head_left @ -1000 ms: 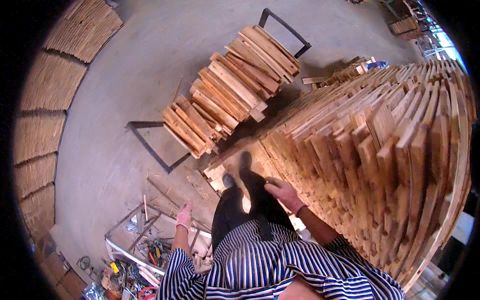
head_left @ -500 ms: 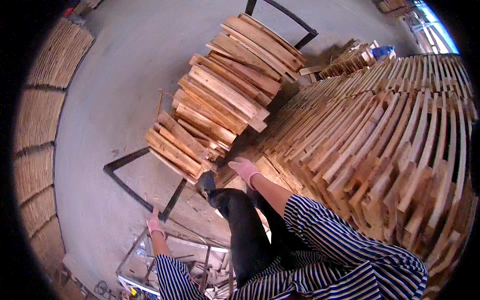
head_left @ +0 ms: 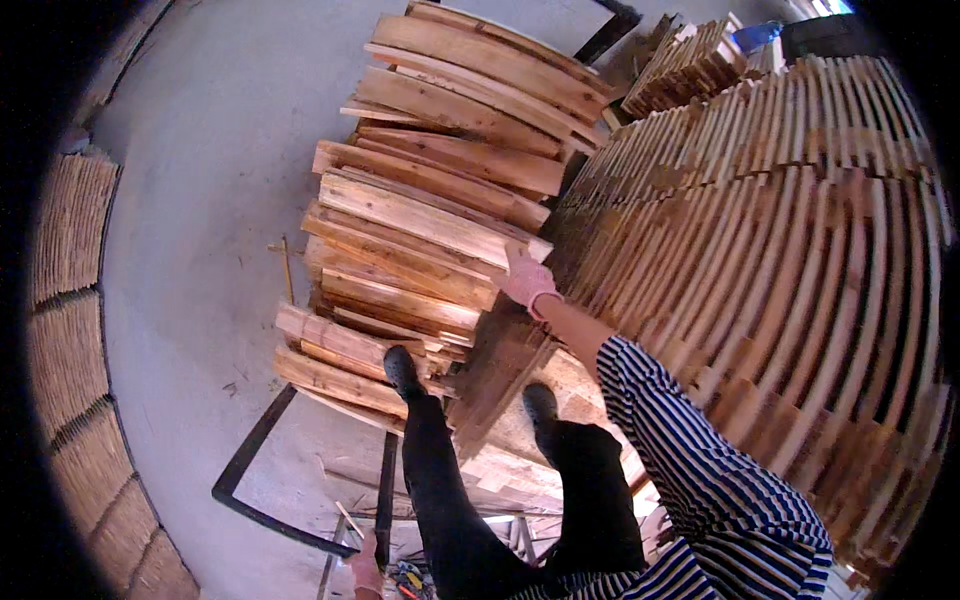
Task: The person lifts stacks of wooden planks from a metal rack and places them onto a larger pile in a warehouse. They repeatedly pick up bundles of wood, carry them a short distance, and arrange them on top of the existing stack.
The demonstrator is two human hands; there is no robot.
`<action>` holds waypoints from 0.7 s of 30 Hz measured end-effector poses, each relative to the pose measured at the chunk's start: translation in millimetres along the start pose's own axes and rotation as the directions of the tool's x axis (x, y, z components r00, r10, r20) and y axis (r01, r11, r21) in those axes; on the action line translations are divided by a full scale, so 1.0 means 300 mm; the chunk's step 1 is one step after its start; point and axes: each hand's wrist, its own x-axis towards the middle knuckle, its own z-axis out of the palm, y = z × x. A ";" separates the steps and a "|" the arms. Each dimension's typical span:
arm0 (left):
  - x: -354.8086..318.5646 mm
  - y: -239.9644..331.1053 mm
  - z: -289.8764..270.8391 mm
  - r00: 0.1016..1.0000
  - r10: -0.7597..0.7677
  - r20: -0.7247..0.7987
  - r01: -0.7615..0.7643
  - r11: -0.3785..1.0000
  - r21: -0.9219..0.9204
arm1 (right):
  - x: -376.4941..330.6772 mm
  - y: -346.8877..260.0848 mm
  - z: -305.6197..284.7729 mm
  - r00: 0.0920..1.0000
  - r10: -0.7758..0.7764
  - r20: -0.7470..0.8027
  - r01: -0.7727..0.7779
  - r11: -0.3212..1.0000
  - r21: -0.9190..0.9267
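My right hand [head_left: 527, 279], in a pink glove, reaches to the right-hand end of a pale wooden board [head_left: 420, 218] in the long row of stacked boards. Its fingers are stretched out against the board's end, with the thumb apart, and no grip on the wood shows. At the lower edge my left hand [head_left: 367, 572], also gloved in pink, is beside the corner of a dark metal frame [head_left: 386, 490]. Its fingers are partly cut off and blurred, so I cannot tell how they are closed.
Tall rows of upright boards [head_left: 760, 260] fill the right side. Along the far left stand several bundles of thin wood strips [head_left: 65, 340] on the grey floor [head_left: 200, 230]. Below my feet lies pale sheet wood [head_left: 505, 470]. A blue object [head_left: 755, 38] is at the back right.
My right hand has moved forward to the end of a board in the row. My left hand has dropped toward the lower edge. The view has shifted, and my feet now stand apart.
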 end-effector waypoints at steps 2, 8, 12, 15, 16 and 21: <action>-0.014 0.088 0.034 0.921 0.045 -0.386 0.072 0.956 0.285 | 0.132 0.007 0.053 0.988 -0.129 -0.081 0.123 0.989 -0.080; -0.015 0.947 0.799 0.843 0.509 0.176 -0.517 0.856 0.000 | 0.353 0.040 0.239 0.943 -0.203 -0.263 0.124 0.949 -0.290; 0.389 1.213 1.266 0.746 0.470 0.472 -0.477 0.871 -0.113 | 0.291 -0.111 0.230 0.937 -0.167 -0.307 0.071 0.951 -0.300; 0.568 1.261 1.552 0.679 0.516 0.523 -0.535 0.835 -0.131 | 0.298 -0.108 0.179 0.929 -0.184 -0.321 0.088 0.952 -0.293; 0.622 1.244 1.620 0.655 0.554 0.513 -0.549 0.816 -0.181 | 0.299 -0.114 0.168 0.944 -0.175 -0.281 0.082 0.946 -0.313; 0.707 1.221 1.793 0.658 0.593 0.465 -0.363 0.790 -0.494 | 0.292 -0.108 0.212 0.992 -0.097 -0.077 0.053 0.898 -0.437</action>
